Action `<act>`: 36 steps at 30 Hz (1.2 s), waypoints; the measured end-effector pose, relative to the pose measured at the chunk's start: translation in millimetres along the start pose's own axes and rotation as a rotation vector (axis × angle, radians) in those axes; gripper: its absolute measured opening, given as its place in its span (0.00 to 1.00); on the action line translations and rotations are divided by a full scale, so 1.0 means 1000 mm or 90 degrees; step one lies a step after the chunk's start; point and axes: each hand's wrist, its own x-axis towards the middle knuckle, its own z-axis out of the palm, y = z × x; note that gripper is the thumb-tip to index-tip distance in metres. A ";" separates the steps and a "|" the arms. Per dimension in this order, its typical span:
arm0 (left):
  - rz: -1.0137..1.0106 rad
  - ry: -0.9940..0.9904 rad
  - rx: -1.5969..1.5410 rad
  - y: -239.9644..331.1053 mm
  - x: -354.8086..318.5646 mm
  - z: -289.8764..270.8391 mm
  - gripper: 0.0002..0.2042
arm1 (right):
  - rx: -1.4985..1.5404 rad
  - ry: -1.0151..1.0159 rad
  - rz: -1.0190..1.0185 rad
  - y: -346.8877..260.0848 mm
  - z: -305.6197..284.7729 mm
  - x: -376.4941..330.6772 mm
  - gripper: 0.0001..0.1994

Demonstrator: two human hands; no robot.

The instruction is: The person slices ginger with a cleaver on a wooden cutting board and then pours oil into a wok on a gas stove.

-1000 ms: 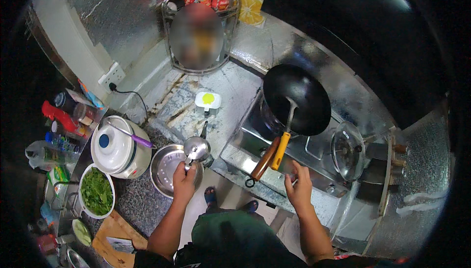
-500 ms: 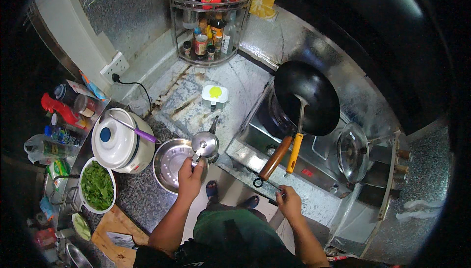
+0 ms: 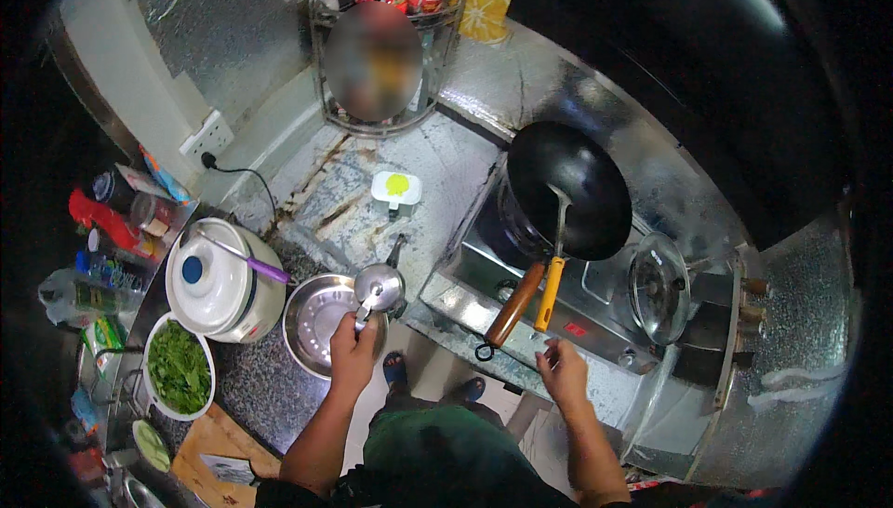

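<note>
My left hand (image 3: 351,344) is closed on the handle of a small lidded steel oil pot (image 3: 379,287). Its thin spout points away from me, and the pot is over the right rim of a steel basin (image 3: 311,320). My right hand (image 3: 564,373) hovers by the front edge of the stove, fingers loosely bent and apart, with nothing visible in them. Just beyond it are the brown wooden handle of a black wok (image 3: 581,173) and the yellow handle of a spatula (image 3: 552,289) resting in that wok.
A white lidded pot (image 3: 219,289) with a purple-handled utensil on it, a bowl of green leaves (image 3: 179,368) and a cutting board (image 3: 200,438) stand at left. A white container (image 3: 396,190) sits on the back counter. A glass lid (image 3: 659,289) leans right of the wok.
My right hand has moved slightly right, away from the wok handle's end, and its fingers have loosened. The left hand still holds the oil pot. The whole view has shifted a little.
</note>
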 end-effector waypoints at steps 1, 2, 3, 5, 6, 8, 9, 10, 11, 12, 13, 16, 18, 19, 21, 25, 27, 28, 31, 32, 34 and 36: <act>-0.018 -0.007 0.016 0.003 -0.001 0.000 0.10 | -0.032 0.010 -0.016 -0.004 -0.010 0.009 0.17; -0.012 0.000 0.012 0.001 -0.002 0.001 0.10 | -0.062 0.014 -0.033 -0.009 -0.021 0.018 0.20; -0.005 0.007 0.005 -0.002 -0.002 0.002 0.10 | -0.098 0.036 -0.088 -0.020 -0.033 0.028 0.20; -0.008 0.011 -0.031 -0.003 -0.004 0.004 0.10 | -0.168 0.077 -0.193 -0.045 -0.048 0.044 0.22; 0.006 0.013 -0.020 -0.004 -0.005 0.004 0.10 | -0.207 0.051 -0.217 -0.049 -0.051 0.051 0.22; 0.033 0.024 0.002 -0.004 -0.007 0.007 0.09 | -0.283 -0.003 -0.267 -0.054 -0.054 0.064 0.21; -0.036 0.004 0.004 0.013 -0.012 0.008 0.09 | -0.284 -0.007 -0.302 -0.055 -0.055 0.069 0.20; -0.033 0.008 -0.004 0.010 -0.012 0.013 0.09 | -0.286 -0.012 -0.337 -0.052 -0.057 0.075 0.18; -0.032 0.016 -0.007 0.007 -0.013 0.014 0.09 | -0.277 0.012 -0.373 -0.047 -0.055 0.084 0.19; -0.031 0.022 -0.010 0.008 -0.014 0.018 0.09 | -0.270 0.042 -0.374 -0.040 -0.066 0.089 0.18; -0.067 0.011 -0.052 0.012 -0.019 0.022 0.08 | -0.264 0.071 -0.375 -0.034 -0.084 0.095 0.17; -0.075 0.037 -0.115 0.004 -0.030 0.021 0.07 | -0.154 0.207 -0.331 -0.027 -0.143 0.116 0.13; -0.065 0.084 -0.094 0.004 -0.035 0.025 0.06 | -0.083 0.218 -0.227 -0.023 -0.184 0.124 0.13; -0.066 0.078 -0.121 0.004 -0.036 0.025 0.05 | -0.089 0.220 -0.202 -0.017 -0.199 0.129 0.13; -0.068 0.075 -0.181 0.018 -0.043 0.031 0.05 | -0.078 0.245 -0.185 -0.006 -0.215 0.144 0.15; -0.060 0.112 -0.188 0.035 -0.055 0.040 0.04 | 0.030 0.234 -0.123 0.001 -0.200 0.178 0.18; -0.079 0.123 -0.181 0.041 -0.057 0.043 0.03 | 0.092 0.226 -0.108 0.007 -0.180 0.196 0.17; -0.075 0.119 -0.190 0.041 -0.057 0.045 0.03 | 0.113 0.238 -0.107 0.012 -0.173 0.203 0.16; -0.064 0.128 -0.193 0.038 -0.062 0.035 0.04 | 0.045 0.241 -0.117 0.007 -0.181 0.203 0.15; -0.058 0.127 -0.184 0.038 -0.063 0.031 0.04 | 0.015 0.241 -0.122 0.007 -0.187 0.202 0.15; -0.050 0.120 -0.186 0.043 -0.063 0.030 0.04 | -0.035 0.219 -0.089 0.006 -0.211 0.195 0.17; -0.043 0.119 -0.196 0.057 -0.061 0.029 0.03 | 0.007 0.167 -0.052 0.002 -0.228 0.185 0.18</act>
